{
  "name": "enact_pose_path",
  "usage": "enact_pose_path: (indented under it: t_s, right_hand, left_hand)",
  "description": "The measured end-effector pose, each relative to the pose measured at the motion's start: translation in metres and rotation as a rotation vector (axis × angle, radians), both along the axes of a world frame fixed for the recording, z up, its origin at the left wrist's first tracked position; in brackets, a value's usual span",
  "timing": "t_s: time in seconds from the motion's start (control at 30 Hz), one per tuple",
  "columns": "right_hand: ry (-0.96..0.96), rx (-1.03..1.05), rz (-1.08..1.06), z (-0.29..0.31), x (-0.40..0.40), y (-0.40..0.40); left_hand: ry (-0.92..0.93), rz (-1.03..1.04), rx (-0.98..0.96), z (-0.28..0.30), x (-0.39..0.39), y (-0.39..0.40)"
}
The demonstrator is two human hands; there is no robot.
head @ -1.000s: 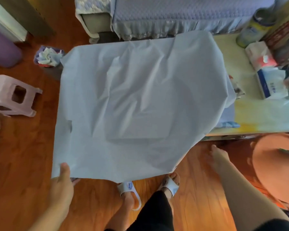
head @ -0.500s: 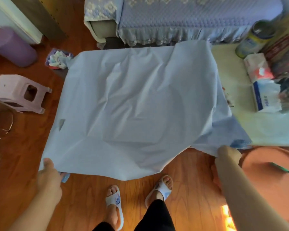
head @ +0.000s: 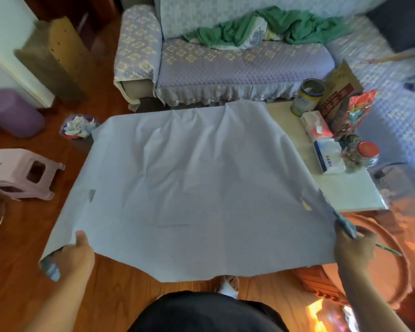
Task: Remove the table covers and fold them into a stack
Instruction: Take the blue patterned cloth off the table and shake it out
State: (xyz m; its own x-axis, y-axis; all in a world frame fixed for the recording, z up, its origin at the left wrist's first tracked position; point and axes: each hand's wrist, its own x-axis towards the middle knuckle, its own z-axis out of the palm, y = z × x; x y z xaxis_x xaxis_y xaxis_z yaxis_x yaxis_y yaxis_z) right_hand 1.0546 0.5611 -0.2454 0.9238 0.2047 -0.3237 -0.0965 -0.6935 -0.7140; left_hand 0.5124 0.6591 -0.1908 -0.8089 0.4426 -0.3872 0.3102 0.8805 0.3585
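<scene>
A large pale blue table cover (head: 197, 183) is stretched out flat in front of me, lifted at its near edge and lying over the low table (head: 345, 192) at its far edge. My left hand (head: 74, 255) grips the near left corner, thumb on top. My right hand (head: 352, 245) pinches the near right corner, where the cloth bunches into a darker fold. A small tear shows near the left edge and another near the right corner. The table's left part is hidden under the cover.
A tin (head: 308, 97), tissue packs (head: 326, 149), a red-lidded jar (head: 367, 154) and red bags (head: 355, 111) stand on the table's right end. A sofa (head: 225, 65) is behind, a pink stool (head: 19, 173) and a small bin (head: 79, 128) left, a round orange stool (head: 381, 259) right.
My right hand took hold of the right corner and pulled it out, so the cover is now spread taut between both hands. The view tilted up to show the sofa.
</scene>
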Motion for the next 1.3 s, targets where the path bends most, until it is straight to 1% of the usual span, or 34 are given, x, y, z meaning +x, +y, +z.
enact_pose_path:
  t_s: [0.07,0.13,0.17,0.23,0.3,0.33,0.4,0.5,0.53,0.57,0.67,0.73,0.77,0.83,0.87,0.93,1.03,1.13,1.23,1.3]
  right_hand:
    - [0.019,-0.039,-0.009,0.001,-0.002,-0.004]
    - [-0.034,-0.103,0.038,-0.003,-0.002,-0.008]
    - [-0.047,-0.101,0.06,0.001,-0.006,-0.009]
    - [-0.034,-0.048,0.093,0.011,-0.015,-0.006]
    - [0.033,0.049,0.078,0.028,-0.033,0.004]
    - [0.056,0.109,0.085,0.037,-0.043,0.013]
    - [0.078,0.246,0.127,0.063,-0.066,0.033]
    - [0.085,0.371,0.252,0.109,-0.106,0.062]
    - [0.092,0.404,0.293,0.122,-0.121,0.071]
    - [0.108,0.44,0.341,0.133,-0.136,0.079]
    - [0.206,0.504,0.503,0.14,-0.194,0.111]
    - [0.226,0.417,0.64,0.133,-0.235,0.133]
    - [0.211,0.349,0.718,0.128,-0.257,0.141]
    - [0.166,0.231,0.858,0.114,-0.304,0.151]
    - [0.175,0.194,0.898,0.107,-0.322,0.152]
    - [0.195,0.14,0.91,0.096,-0.344,0.149]
    - [0.196,0.051,0.924,0.079,-0.355,0.146]
    - [0.185,0.03,0.917,0.072,-0.358,0.139]
    - [0.15,0.014,0.952,0.069,-0.363,0.134]
    - [0.144,-0.002,0.979,0.067,-0.366,0.133]
  left_hand:
    - [-0.016,-0.069,0.01,0.001,-0.004,0.003]
    - [-0.05,-0.07,0.033,0.006,-0.012,0.008]
    - [-0.058,-0.071,0.05,0.009,-0.016,0.009]
    - [-0.021,-0.106,0.081,0.012,-0.021,0.014]
    - [0.037,-0.23,0.168,0.016,-0.025,0.019]
    - [0.08,-0.321,0.229,0.018,-0.028,0.024]
    - [0.246,-0.55,0.324,0.021,-0.03,0.036]
    - [0.557,-1.01,0.499,0.038,-0.027,0.055]
    - [0.604,-1.131,0.544,0.045,-0.02,0.057]
    - [0.611,-1.229,0.572,0.048,-0.013,0.056]
    - [0.594,-1.54,0.555,0.039,0.01,0.047]
    - [0.626,-1.776,0.543,0.022,0.024,0.044]
    - [0.617,-1.835,0.543,0.016,0.029,0.044]
    - [0.548,-1.854,0.527,0.007,0.033,0.046]
    - [0.52,-1.874,0.515,0.001,0.036,0.045]
    - [0.473,-1.904,0.48,-0.012,0.037,0.042]
    - [0.492,-1.968,0.444,-0.027,0.022,0.04]
    - [0.539,-2.147,0.324,-0.036,0.008,0.035]
    - [0.619,-2.378,0.124,-0.035,0.003,0.037]
    - [0.636,-2.43,0.104,-0.028,0.006,0.043]
